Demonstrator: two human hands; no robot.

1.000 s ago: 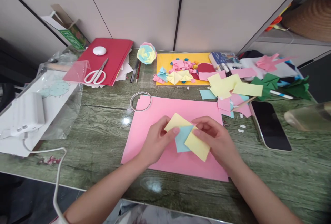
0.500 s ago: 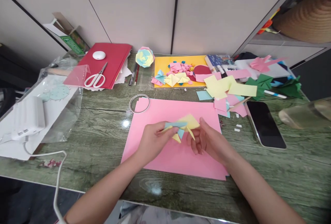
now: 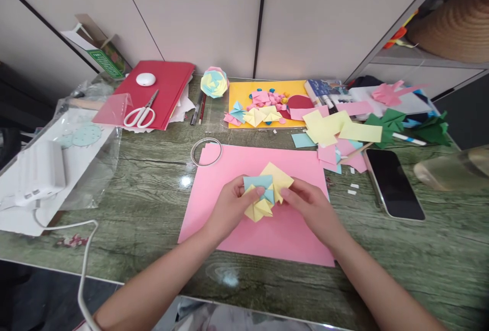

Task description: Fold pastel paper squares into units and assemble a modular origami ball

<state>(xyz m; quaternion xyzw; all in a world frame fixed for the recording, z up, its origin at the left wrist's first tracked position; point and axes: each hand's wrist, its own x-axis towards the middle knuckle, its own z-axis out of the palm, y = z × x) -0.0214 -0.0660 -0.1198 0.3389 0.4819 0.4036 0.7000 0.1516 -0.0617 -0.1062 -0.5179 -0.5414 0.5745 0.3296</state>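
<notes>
A folded origami piece [image 3: 260, 182] of joined yellow and light-blue paper units is held up over a stack of pink paper sheets [image 3: 225, 160]. My left hand [image 3: 233, 208] grips its left side, thumb lying across the front. On the right side, my right hand [image 3: 308, 206] pinches the yellow unit between thumb and fingers. The fingers behind the paper are mostly hidden. A roll of clear tape [image 3: 195, 153] lies over the pink stack's upper left corner.
Scissors [image 3: 140, 116] lie on a red folder [image 3: 164, 84] at back left. A finished paper ball [image 3: 214, 83] stands by pens. Yellow card [image 3: 237, 91] holds small folded pieces. Loose paper slips [image 3: 323, 127], a phone [image 3: 395, 183] and a bottle [image 3: 451, 168] are at right; a white power bank [image 3: 42, 173] is left.
My right hand has closed onto the yellow unit's right side, where its fingers were loose before. The origami piece has been turned so that its front faces me more fully.
</notes>
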